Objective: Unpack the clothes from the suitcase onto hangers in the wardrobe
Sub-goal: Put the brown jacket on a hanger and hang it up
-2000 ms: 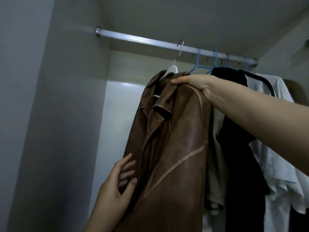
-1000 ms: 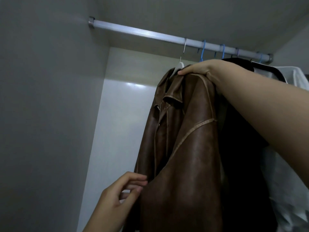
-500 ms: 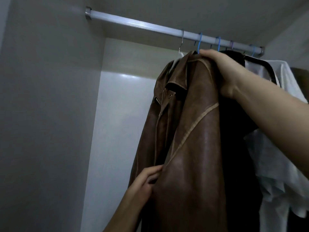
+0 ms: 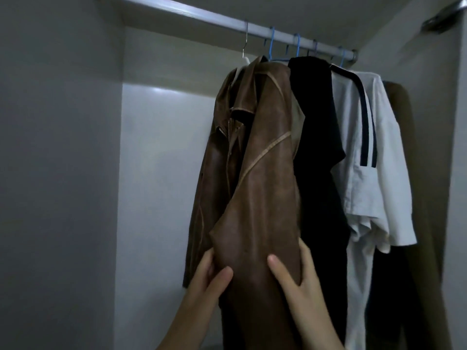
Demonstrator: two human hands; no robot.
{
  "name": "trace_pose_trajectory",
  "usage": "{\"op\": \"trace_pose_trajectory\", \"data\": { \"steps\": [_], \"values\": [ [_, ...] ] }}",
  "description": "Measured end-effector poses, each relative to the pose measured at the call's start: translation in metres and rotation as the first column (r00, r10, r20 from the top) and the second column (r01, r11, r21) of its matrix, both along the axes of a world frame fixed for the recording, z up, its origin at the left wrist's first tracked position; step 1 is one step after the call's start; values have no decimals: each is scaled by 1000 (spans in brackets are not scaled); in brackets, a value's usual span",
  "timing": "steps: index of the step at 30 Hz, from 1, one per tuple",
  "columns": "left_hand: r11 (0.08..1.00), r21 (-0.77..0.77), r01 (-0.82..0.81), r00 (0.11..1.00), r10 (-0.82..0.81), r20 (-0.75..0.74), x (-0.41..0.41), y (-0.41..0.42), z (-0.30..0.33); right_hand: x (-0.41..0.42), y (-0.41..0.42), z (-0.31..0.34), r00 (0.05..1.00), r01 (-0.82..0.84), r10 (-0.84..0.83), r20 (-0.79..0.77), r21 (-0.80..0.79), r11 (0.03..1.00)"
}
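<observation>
The left hand [image 4: 207,279] grasps the near sleeve of the brown leather jacket [image 4: 255,157] from its left edge, thumb across the front. The jacket hangs on a white hanger with a metal hook [image 4: 244,44] from the silver wardrobe rail [image 4: 197,15]. The right hand [image 4: 298,279] clasps the same sleeve's right edge. Rightward hang a black garment [image 4: 316,137] and a white shirt with dark stripes [image 4: 364,157].
</observation>
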State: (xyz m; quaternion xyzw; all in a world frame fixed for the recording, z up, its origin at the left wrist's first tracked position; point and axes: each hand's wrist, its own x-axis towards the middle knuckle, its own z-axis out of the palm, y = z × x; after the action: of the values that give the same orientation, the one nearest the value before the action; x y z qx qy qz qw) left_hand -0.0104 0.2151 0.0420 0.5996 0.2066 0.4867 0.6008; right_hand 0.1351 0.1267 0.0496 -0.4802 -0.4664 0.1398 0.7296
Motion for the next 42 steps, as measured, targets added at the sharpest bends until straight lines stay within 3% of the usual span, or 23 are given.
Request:
{"op": "trace_pose_trajectory", "data": {
  "steps": [4,11,17,20,24,31,34,42],
  "values": [
    [997,-81,3,999,0,33,2,-8,-40,-24,0,-77,996,50,-63,-61,-195,980],
    [989,-144,-23,999,18,-35,7,-31,-84,-30,-16,-149,992,123,-112,53,-544,830],
    [993,-95,-65,993,55,-102,-6,-53,-104,-27,-44,-170,984,177,-163,79,-599,781],
    [984,-99,-148,974,127,-188,-12,-68,-109,-23,-59,-175,988,138,-154,25,-602,787],
    [964,-91,-250,945,223,-239,-18,-94,-122,-13,-85,-178,999,-23,-10,-49,-637,771],
    [881,-59,-470,862,444,-244,0,-165,-144,3,-160,-188,991,-132,96,-91,-610,781],
    [799,-48,-599,777,567,-274,6,-202,-158,16,-189,-204,992,-121,122,-42,-628,769],
    [695,-134,-707,696,648,-311,-38,-292,-183,-7,-246,-250,966,-255,225,-125,-582,772]
  ]
}}
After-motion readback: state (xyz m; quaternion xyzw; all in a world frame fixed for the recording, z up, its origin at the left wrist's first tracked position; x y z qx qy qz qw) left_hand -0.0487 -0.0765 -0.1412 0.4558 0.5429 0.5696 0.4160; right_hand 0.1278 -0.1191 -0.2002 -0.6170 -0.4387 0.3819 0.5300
